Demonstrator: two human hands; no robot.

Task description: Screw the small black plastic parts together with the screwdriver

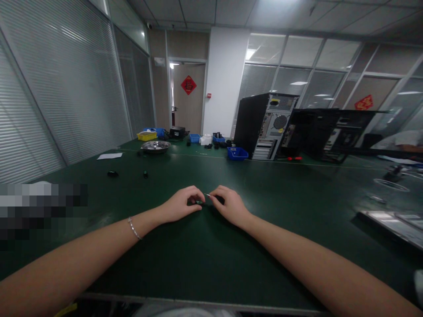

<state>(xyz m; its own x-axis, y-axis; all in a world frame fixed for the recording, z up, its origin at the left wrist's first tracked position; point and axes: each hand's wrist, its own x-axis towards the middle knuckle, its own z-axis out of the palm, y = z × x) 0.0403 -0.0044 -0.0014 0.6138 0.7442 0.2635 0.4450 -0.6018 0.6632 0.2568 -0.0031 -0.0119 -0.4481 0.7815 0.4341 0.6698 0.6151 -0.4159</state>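
Both hands rest low over the green table [205, 264], near the middle of the view. My left hand [185, 204], with a bracelet [134, 228] on its wrist, is curled around a small dark green piece [198, 202] between thumb and fingers. My right hand [230, 205] pinches a thin, shiny metal item [207, 195] whose tip points toward the left fingertips. The two hands are a short gap apart. What exactly these small items are is too small to tell.
A steel bowl [156, 147] and a white paper [109, 156] lie at the back left, with two small dark objects nearer. A blue bin [237, 153] stands beside a computer tower [267, 125]. A metal-edged panel [393, 224] lies at the right.
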